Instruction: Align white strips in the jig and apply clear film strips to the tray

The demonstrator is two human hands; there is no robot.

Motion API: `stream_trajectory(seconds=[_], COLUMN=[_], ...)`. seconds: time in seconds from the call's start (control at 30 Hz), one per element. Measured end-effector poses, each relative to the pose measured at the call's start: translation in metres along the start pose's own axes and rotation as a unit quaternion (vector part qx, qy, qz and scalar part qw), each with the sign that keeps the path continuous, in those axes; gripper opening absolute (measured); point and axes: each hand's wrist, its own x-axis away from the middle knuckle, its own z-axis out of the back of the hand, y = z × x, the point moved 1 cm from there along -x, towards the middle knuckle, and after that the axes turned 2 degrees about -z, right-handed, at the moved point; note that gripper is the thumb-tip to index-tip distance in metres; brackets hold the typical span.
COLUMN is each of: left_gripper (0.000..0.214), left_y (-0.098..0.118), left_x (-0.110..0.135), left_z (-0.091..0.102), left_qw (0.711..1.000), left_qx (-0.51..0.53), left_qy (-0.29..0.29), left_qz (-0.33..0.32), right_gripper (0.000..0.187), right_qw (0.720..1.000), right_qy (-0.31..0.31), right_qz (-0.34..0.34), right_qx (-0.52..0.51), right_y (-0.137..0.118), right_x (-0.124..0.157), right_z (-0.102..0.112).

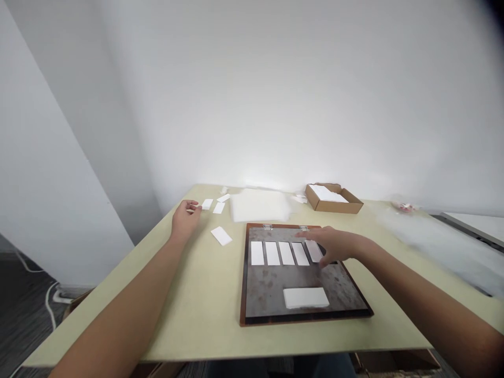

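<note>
In the head view my left hand is at the table's left side, fingers loosely curled and apart. Its fingertips are beside a small white card; whether they touch it I cannot tell. My right hand spreads over the upper right of a dark, brown-rimmed board with two metal clips or hinges. Thumb and fingers are apart around a white card, partly hidden, the rightmost visible in a row. Several upright white cards lie left of it. A thicker white stack lies crosswise near the board's front.
Loose white cards lie left of the board. Behind it is a translucent white sheet or pad. An open cardboard box holds white cards at the back. Clear plastic wrapping covers the right side. A wall closes the back.
</note>
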Motion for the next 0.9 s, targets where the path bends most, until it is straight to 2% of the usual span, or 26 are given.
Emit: stream_trajectory(seconds=[0.27,0.33,0.43,0.5,0.6,0.63,0.67,0.73,0.77,0.9], left_gripper=[0.036,0.035,0.034,0.036,0.046,0.052,0.059,0.070,0.076,0.088], left_y=[0.014,0.026,0.059,0.086,0.117,0.122,0.124,0.121,0.117,0.100], left_x=[0.006,0.013,0.035,0.059,0.098,0.109,0.119,0.129,0.131,0.127], left_z=[0.007,0.010,0.014,0.015,0.014,0.014,0.014,0.016,0.017,0.019], left_qw=[0.999,0.997,0.986,0.969,0.912,0.879,0.828,0.774,0.766,0.797], left_qx=[-0.034,-0.045,-0.058,-0.066,-0.090,-0.106,-0.145,-0.187,-0.198,-0.189], left_qy=[0.009,0.011,-0.007,-0.058,-0.218,-0.272,-0.330,-0.370,-0.377,-0.378], left_qz=[-0.026,-0.062,-0.156,-0.230,-0.336,-0.376,-0.430,-0.479,-0.482,-0.431], right_gripper=[0.116,0.113,0.105,0.100,0.098,0.098,0.098,0.098,0.098,0.097], right_qw=[0.995,0.989,0.978,0.970,0.962,0.962,0.962,0.965,0.966,0.972], right_qy=[0.027,0.050,0.092,0.107,0.105,0.103,0.101,0.098,0.095,0.092], right_qz=[0.026,0.038,0.049,0.055,0.053,0.049,0.044,0.032,0.024,0.003], right_qx=[-0.094,-0.131,-0.182,-0.211,-0.245,-0.249,-0.249,-0.243,-0.239,-0.216], right_y=[0.032,0.041,0.057,0.066,0.077,0.079,0.081,0.083,0.083,0.082], right_x=[0.012,0.016,0.019,0.021,0.023,0.024,0.026,0.028,0.029,0.031], right_z=[-0.009,-0.013,-0.025,-0.036,-0.049,-0.052,-0.054,-0.057,-0.057,-0.060])
